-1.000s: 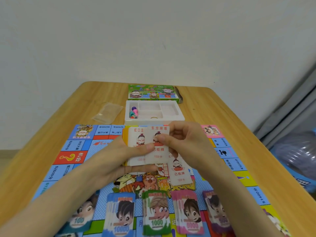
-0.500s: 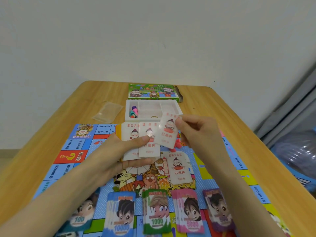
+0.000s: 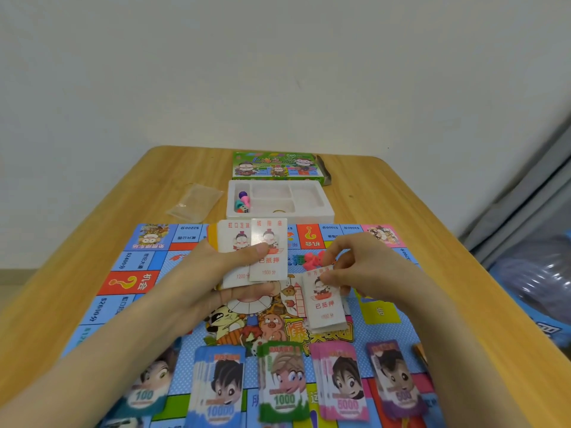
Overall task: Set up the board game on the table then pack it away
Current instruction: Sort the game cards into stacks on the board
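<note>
The colourful game board (image 3: 129,273) lies flat on the wooden table (image 3: 401,217). My left hand (image 3: 216,279) grips a fanned stack of white property cards (image 3: 268,242) above the board's middle, thumb on top. My right hand (image 3: 364,273) pinches the top edge of a white card on a small pile of cards (image 3: 326,307) lying on the board. Several stacks of play money (image 3: 282,384) marked 100, 10000, 1000, 5000 and 500 line the near edge.
A white plastic tray (image 3: 312,208) with coloured pawns (image 3: 242,200) and a die stands beyond the board. The green game box (image 3: 276,165) lies behind it. A clear plastic bag (image 3: 194,202) rests left of the tray. Bagged items sit beside the table at the right.
My right hand took a card from the stack in my left hand, carried it right and down, and now holds it on the pile on the board.
</note>
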{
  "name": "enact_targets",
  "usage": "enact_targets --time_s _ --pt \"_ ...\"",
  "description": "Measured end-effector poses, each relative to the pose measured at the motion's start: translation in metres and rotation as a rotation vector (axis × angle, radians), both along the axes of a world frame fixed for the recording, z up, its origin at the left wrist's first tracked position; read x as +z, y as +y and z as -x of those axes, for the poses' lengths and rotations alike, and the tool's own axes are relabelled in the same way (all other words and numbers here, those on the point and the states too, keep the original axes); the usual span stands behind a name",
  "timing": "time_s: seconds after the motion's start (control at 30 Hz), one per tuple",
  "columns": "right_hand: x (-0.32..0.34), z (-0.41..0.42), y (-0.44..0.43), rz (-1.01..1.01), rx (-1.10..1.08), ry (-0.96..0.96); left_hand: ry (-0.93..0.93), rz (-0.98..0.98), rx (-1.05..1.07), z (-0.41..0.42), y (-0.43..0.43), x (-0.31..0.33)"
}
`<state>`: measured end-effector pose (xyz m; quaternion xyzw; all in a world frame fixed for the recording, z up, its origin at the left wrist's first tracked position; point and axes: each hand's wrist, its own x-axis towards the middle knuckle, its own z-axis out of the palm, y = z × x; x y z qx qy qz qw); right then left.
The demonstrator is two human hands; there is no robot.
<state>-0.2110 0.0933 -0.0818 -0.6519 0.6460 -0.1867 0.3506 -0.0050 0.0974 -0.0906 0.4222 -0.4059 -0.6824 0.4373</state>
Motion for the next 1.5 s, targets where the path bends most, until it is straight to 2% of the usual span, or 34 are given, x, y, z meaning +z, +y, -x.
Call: enact_targets --time_s 0.2,0.5,0.57,0.67,0.73,0.8,1.1,1.3,1.4,1.5 --pt "-0.005 -0.005 -0.002 0.052 0.013 0.151 0.004 -0.004 -0.014 0.000 0.000 0.000" --pt "-0.010 -0.004 -0.003 0.125 0.019 0.238 -0.006 -0.006 -0.016 0.000 -0.001 0.000" --pt "-0.009 -0.006 -0.003 0.200 0.005 0.130 -0.009 -0.001 -0.017 0.000 -0.001 0.000" --pt "-0.001 -0.014 -0.002 0.279 -0.002 -0.186 -0.012 0.004 -0.023 0.000 0.000 0.001" --pt "0.003 -0.020 0.001 0.263 0.021 -0.354 -0.028 0.006 -0.019 0.001 0.000 0.001" --pt "0.003 -0.026 0.003 0.242 0.071 -0.434 -0.045 0.007 -0.023 0.002 0.001 0.001" --pt "-0.004 -0.038 0.005 0.350 0.077 -0.555 -0.089 0.024 -0.090 0.003 0.004 0.001" --pt "-0.004 -0.035 0.004 0.440 0.074 -0.499 -0.064 0.004 -0.066 0.005 0.004 0.002" --pt "-0.003 -0.033 0.004 0.435 0.062 -0.486 -0.053 -0.008 -0.052 0.005 0.004 0.002" --pt "0.001 -0.028 0.004 0.339 0.019 -0.479 -0.046 -0.017 -0.046 0.004 0.004 0.003"
